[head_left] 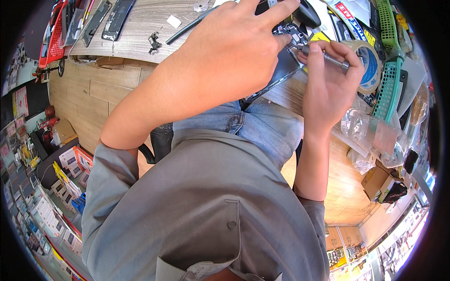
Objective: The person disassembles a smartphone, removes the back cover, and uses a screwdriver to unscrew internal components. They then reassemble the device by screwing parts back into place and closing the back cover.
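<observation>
An opened phone [287,69] lies slanted at the table's front edge, its inner circuit parts bared at the far end. My left hand [239,47] reaches across it from the left. Its fingers are spread, and the thumb comes down by the circuit parts; some fingertips run off the top of the view. In my right hand [330,86] a slim grey screwdriver [333,61] is held between thumb and fingers. The screwdriver's tip points left at the phone's inner parts. Just beyond the left fingers sits a rounded black object [307,14], perhaps a computer mouse.
On the table's left lie phone parts [117,19], a dark pen-like tool [187,30], a small metal part [153,42] and a red basket [52,42]. To the right stand a tape roll [372,65], a teal basket [388,89], a green basket [387,28] and clear plastic bags [375,131].
</observation>
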Demonstrator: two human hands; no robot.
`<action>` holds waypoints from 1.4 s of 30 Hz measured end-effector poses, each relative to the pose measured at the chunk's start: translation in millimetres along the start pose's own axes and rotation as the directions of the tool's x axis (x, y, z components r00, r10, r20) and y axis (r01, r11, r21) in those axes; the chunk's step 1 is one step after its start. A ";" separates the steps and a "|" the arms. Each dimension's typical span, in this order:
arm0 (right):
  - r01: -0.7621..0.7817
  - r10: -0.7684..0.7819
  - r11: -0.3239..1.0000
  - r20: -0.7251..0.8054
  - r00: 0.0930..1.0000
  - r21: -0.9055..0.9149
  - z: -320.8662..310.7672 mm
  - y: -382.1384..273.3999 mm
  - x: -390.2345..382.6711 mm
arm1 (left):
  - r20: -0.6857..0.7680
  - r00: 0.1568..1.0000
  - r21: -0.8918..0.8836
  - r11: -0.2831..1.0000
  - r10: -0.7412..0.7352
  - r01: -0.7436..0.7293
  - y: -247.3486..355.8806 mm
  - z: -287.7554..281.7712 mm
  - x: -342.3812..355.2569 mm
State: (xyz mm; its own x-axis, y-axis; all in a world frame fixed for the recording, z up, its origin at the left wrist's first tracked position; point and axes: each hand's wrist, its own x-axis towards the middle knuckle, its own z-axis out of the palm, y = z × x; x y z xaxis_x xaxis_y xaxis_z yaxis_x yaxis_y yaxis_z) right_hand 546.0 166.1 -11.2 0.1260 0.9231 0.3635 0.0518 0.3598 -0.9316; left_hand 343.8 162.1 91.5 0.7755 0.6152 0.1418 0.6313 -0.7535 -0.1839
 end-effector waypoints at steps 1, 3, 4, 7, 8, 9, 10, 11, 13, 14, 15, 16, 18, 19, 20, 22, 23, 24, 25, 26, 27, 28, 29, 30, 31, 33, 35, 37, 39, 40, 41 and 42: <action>0.001 -0.001 1.000 0.000 1.000 -0.004 0.1 0.0 -0.2 | 0.010 1.000 -0.004 1.000 0.001 -0.001 -0.2 -0.6 0.2; 0.002 -0.002 1.000 0.007 1.000 -0.009 -0.8 0.6 0.3 | 0.018 1.000 0.013 1.000 -0.009 0.009 2.0 -2.2 0.5; 0.003 -0.003 1.000 0.011 1.000 -0.011 -1.1 0.9 0.4 | 0.017 1.000 0.021 1.000 -0.011 0.011 2.5 -2.3 0.4; -0.009 0.009 1.000 0.003 1.000 -0.006 -0.8 0.9 0.1 | -0.021 1.000 0.034 0.999 0.004 -0.003 1.6 1.1 -1.3; -0.008 0.008 1.000 0.003 1.000 -0.004 -1.0 1.1 0.1 | -0.040 0.999 0.032 0.999 0.016 -0.014 -0.3 3.3 -1.4; -0.006 0.006 1.000 0.003 1.000 -0.003 -1.4 1.4 0.1 | -0.037 0.999 0.031 0.999 0.017 -0.016 -0.4 3.0 -1.3; -0.005 0.005 1.000 0.003 1.000 -0.001 -1.6 1.6 0.1 | -0.033 0.999 0.029 0.999 0.019 -0.018 -0.5 2.8 -1.0; -0.005 0.005 1.000 0.001 1.000 0.003 -1.4 1.4 0.1 | -0.006 1.000 0.026 1.000 0.010 -0.010 0.7 -0.4 0.0; -0.007 0.007 1.000 -0.002 1.000 0.013 -0.9 0.3 -0.1 | 0.030 1.000 -0.004 1.000 -0.003 0.003 1.3 -2.7 0.9; -0.017 0.018 1.000 -0.005 1.000 0.018 -0.7 -0.4 -0.3 | 0.040 0.999 -0.031 0.999 -0.008 0.009 1.2 -3.0 1.1; -0.028 0.028 0.999 -0.007 1.000 0.024 -0.6 -1.3 -0.5 | 0.041 0.999 -0.034 0.999 -0.009 0.010 1.2 -2.8 1.1; -0.038 0.039 0.999 -0.009 0.999 0.030 -0.6 -1.9 -0.5 | 0.042 0.999 -0.037 0.999 -0.011 0.012 1.4 -2.6 0.9; -0.041 0.041 0.999 -0.005 0.999 0.017 -0.8 -3.0 0.1 | 0.035 0.999 -0.021 1.000 -0.011 0.011 1.9 -1.6 0.3; -0.042 0.042 0.999 -0.003 0.999 0.010 -0.9 -3.5 0.3 | 0.035 0.999 -0.026 1.000 -0.013 0.013 2.0 -1.5 0.2; -0.040 0.040 0.999 -0.004 0.999 0.014 -1.0 -3.1 0.4 | 0.042 0.999 -0.056 0.998 -0.018 0.021 1.9 -2.0 0.5; -0.034 0.034 0.999 -0.007 0.999 0.023 -0.9 -1.7 0.3 | 0.047 0.999 -0.061 0.998 -0.014 0.016 1.5 -3.1 1.2; -0.031 0.031 0.999 -0.008 0.999 0.018 -0.9 -1.2 0.2 | 0.044 0.999 -0.035 0.999 -0.003 0.004 1.1 -3.7 1.6; -0.028 0.028 1.000 -0.010 1.000 0.013 -1.0 -0.9 0.1 | 0.034 0.999 -0.035 0.999 -0.002 0.003 1.2 -3.0 1.4; -0.025 0.025 1.000 -0.011 1.000 0.008 -0.8 -0.9 0.1 | 0.025 1.000 -0.036 0.999 -0.003 0.003 1.0 -2.6 1.0; -0.022 0.023 1.000 -0.011 1.000 0.006 -0.7 -1.0 0.2 | 0.009 1.000 -0.061 0.998 -0.013 0.014 1.0 -0.1 -0.1; -0.020 0.020 1.000 -0.011 1.000 0.004 -0.6 -1.3 0.4 | 0.008 1.000 -0.066 0.998 -0.018 0.019 1.2 0.0 -0.4; -0.018 0.018 1.000 -0.012 1.000 0.002 -0.6 -1.4 0.3 | 0.008 1.000 -0.072 0.997 -0.022 0.022 1.3 0.4 -0.5; -0.016 0.016 1.000 -0.013 1.000 0.003 -0.6 -1.4 0.2 | 0.022 1.000 -0.057 0.998 -0.019 0.020 1.7 -1.0 0.1; -0.013 0.013 1.000 -0.014 1.000 0.005 -0.4 -1.4 0.0 | 0.023 1.000 -0.045 0.999 -0.017 0.018 1.9 -1.3 0.4; -0.011 0.011 1.000 -0.015 1.000 0.007 -0.2 -1.4 0.0 | 0.024 1.000 -0.032 0.999 -0.017 0.018 2.1 -1.7 0.6; -0.013 0.013 1.000 -0.016 1.000 0.005 -0.3 -0.8 -0.5 | 0.007 1.000 -0.017 1.000 -0.016 0.017 2.1 -1.7 0.4; -0.001 0.000 1.000 -0.017 1.000 -0.020 -0.9 0.7 -0.9 | -0.001 1.000 -0.017 1.000 -0.014 0.014 1.7 -2.2 0.1; 0.026 -0.027 0.997 -0.017 1.000 -0.069 -1.7 2.8 -0.8 | -0.004 1.000 -0.039 0.999 -0.016 0.016 1.4 -1.6 -1.1; 0.058 -0.055 0.984 0.023 0.998 -0.170 -0.6 -2.0 -1.7 | -0.004 1.000 -0.073 0.997 -0.021 0.021 0.8 0.6 -2.9; 0.076 -0.068 0.973 0.046 0.997 -0.219 -0.2 -5.1 -1.4 | -0.001 1.000 -0.087 0.996 -0.024 0.024 0.5 0.9 -3.5; 0.097 -0.086 0.962 0.057 0.995 -0.256 0.0 -7.1 -0.4 | 0.005 1.000 -0.099 0.995 -0.027 0.027 0.1 0.6 -3.3; 0.118 -0.103 0.949 0.069 0.992 -0.293 0.1 -9.2 0.8 | -0.001 1.000 -0.094 0.995 -0.024 0.024 0.0 0.6 -3.5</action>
State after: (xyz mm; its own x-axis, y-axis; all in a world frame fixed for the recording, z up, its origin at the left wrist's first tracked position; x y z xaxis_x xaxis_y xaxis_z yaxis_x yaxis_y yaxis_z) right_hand 545.5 163.6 -2.4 0.0515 0.8885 0.4560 0.3548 0.4106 -0.8400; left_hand 341.0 160.1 90.4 0.7603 0.6327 0.1470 0.6472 -0.7573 -0.0878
